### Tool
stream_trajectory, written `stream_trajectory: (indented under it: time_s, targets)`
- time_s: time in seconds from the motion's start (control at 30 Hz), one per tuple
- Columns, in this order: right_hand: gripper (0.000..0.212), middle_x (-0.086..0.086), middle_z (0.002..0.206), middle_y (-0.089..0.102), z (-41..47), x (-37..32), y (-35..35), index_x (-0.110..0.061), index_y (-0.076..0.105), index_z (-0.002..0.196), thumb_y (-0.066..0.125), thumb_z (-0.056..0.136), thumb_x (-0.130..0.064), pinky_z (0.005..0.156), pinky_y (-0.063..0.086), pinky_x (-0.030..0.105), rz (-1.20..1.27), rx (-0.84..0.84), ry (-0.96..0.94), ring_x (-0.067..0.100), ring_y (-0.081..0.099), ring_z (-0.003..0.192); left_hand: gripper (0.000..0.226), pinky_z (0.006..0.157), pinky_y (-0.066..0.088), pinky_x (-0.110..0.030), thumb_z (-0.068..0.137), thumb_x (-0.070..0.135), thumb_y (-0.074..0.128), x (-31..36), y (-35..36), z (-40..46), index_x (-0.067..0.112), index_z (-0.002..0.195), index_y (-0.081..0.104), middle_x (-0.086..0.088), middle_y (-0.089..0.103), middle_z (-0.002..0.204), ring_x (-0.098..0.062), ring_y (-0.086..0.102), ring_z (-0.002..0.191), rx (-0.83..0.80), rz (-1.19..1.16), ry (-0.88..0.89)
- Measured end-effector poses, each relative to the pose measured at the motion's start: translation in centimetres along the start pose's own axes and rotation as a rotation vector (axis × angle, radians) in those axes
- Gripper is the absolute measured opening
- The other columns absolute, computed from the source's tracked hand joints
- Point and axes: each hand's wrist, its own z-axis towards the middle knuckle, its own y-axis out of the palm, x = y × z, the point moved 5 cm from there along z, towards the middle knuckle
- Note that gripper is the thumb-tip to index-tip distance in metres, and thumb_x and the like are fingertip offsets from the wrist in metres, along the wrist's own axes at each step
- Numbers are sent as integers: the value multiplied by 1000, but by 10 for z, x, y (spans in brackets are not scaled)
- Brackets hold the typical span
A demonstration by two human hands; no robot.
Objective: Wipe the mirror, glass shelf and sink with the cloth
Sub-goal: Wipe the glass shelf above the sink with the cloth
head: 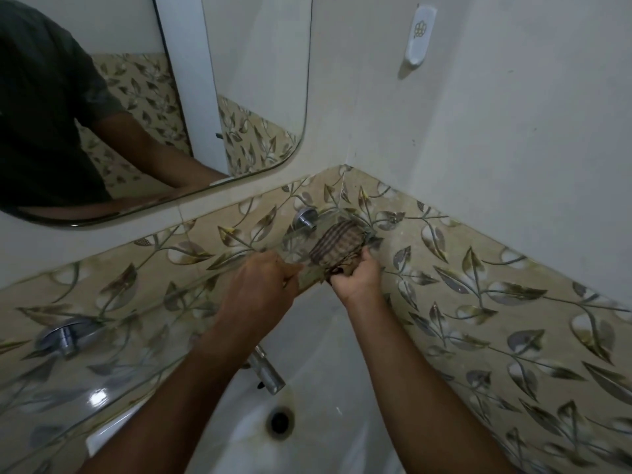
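The right hand (357,277) grips the cloth (337,248) on the glass shelf's (102,381) far-right end, its length stretching near-left past the left hand (260,285) gripping its edge.

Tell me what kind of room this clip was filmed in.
Most likely a home bathroom. A white sink with a metal tap sits under a wall mirror, with a glass shelf fixed to leaf-patterned tiles.

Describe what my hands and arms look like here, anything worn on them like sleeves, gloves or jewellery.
Both the left hand and right hand are bare, with no gloves, rings or watch visible. The forearms are uncovered. The rounded wall mirror reflects a dark short sleeve ending above the elbow.
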Motion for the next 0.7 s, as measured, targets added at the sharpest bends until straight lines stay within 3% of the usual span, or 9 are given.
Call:
stream_trajectory:
  time_s: [0.1, 0.2, 0.23, 0.33, 0.43, 0.57, 0.7]
  targets:
    - [48, 18, 146, 53, -3, 11, 0, -6, 53, 141, 34, 108, -36, 108, 41, 48, -10, -28, 24, 34, 60, 113, 23, 64, 36, -27, 97, 29, 58, 2, 2, 0, 25, 110, 76, -3, 64, 83, -20, 57, 78, 17, 11, 2]
    - [46, 19, 137, 59, 2, 9, 3, -3, 57, 136, 31, 109, -31, 112, 40, 47, -27, -15, 42, 35, 58, 121, 24, 65, 43, -29, 97, 29, 56, 4, 1, 1, 22, 108, 76, -2, 66, 86, -19, 59, 81, 2, 10, -18]
    - [46, 20, 127, 64, 5, 4, 4, -3, 62, 129, 29, 109, -28, 114, 39, 46, -34, 20, 28, 34, 58, 122, 24, 67, 45, -30, 96, 28, 56, 3, 1, 1, 22, 108, 76, -1, 65, 88, -18, 58, 82, -9, -2, -26]
    - [57, 15, 79, 69, 11, -6, 5, -8, 74, 88, 24, 110, -24, 97, 51, 36, -32, 87, -8, 24, 68, 81, 20, 70, 45, -31, 95, 24, 58, -1, -8, -6, 21, 104, 76, 2, 62, 85, -16, 54, 80, -34, -38, -17]
    - [45, 13, 95, 68, 4, 14, 3, -6, 67, 108, 32, 109, -34, 105, 43, 43, -50, 48, 18, 24, 63, 97, 14, 74, 51, -34, 92, 20, 63, -10, -25, -21, 18, 96, 76, 1, 66, 84, -19, 58, 82, -22, -44, -5]
    - [49, 18, 119, 70, -27, 77, 4, -8, 69, 116, 42, 105, -47, 85, 53, 47, -62, -97, 186, 35, 64, 104, 18, 75, 44, -27, 91, 16, 66, -31, -47, -44, 20, 105, 76, 3, 69, 91, -17, 60, 86, 28, -67, -106]
    - [57, 24, 113, 73, -79, 156, 14, -2, 68, 122, 41, 104, -49, 80, 58, 47, -73, -196, 420, 37, 69, 103, 23, 77, 42, -23, 87, 10, 66, -58, -72, -64, 17, 106, 78, -3, 73, 93, -18, 62, 83, 56, -73, -187]
